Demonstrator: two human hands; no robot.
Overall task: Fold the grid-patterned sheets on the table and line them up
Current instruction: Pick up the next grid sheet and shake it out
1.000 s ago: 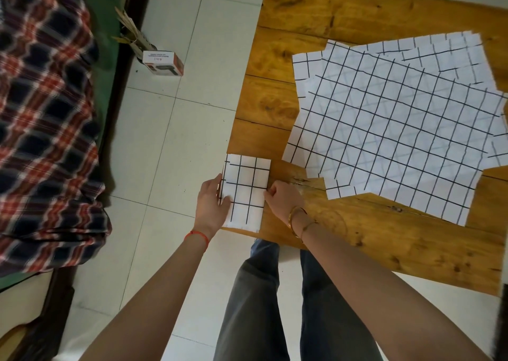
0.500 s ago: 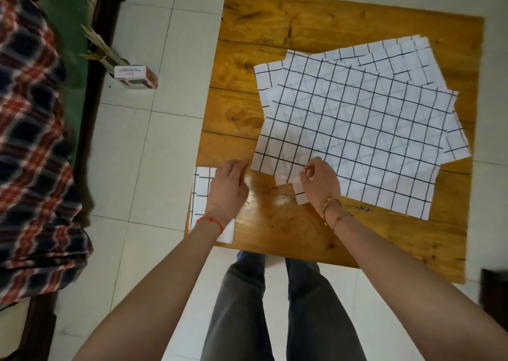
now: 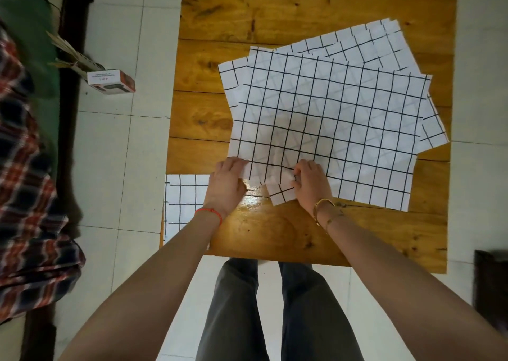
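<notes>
At the near edge of the loose pile on the table [image 3: 275,237], the top grid sheet [image 3: 324,124] is pinched by the left hand [image 3: 226,186] and right hand [image 3: 312,186], apparently for folding, while a folded sheet [image 3: 182,201] lies set aside at the left corner.

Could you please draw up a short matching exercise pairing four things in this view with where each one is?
Things:
1. folded sheet
2. small box
3. top unfolded sheet
4. plaid cloth

Places:
A. on the floor tiles left of the table
B. at the table's near left corner
C. along the picture's left edge
D. near edge under both hands, left hand and right hand

Pairs: 1-B, 2-A, 3-D, 4-C
</notes>
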